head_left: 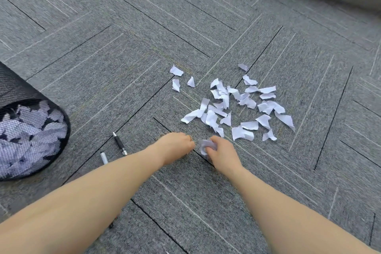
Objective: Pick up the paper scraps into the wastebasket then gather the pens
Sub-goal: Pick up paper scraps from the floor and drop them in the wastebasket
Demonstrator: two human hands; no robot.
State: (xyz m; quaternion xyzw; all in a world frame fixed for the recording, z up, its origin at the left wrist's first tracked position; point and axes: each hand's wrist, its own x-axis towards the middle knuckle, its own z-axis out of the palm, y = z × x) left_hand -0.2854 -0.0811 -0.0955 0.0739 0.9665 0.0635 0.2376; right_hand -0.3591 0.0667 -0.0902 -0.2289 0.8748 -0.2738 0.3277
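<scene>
Right hand (223, 153) clutches crumpled paper scraps (207, 146); no writing legible.

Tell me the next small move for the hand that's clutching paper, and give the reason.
Probably carry the right hand left to the wastebasket and drop its load. It is already closed on a wad of scraps, and the mesh basket lies on its side at the left with paper inside. The main scrap pile still waits on the carpet, and the black pen comes later.

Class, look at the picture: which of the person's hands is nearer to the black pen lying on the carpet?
Left. The left hand is just right of the black pen; the right hand, clutching paper scraps, lies farther right, beyond the left.
</scene>
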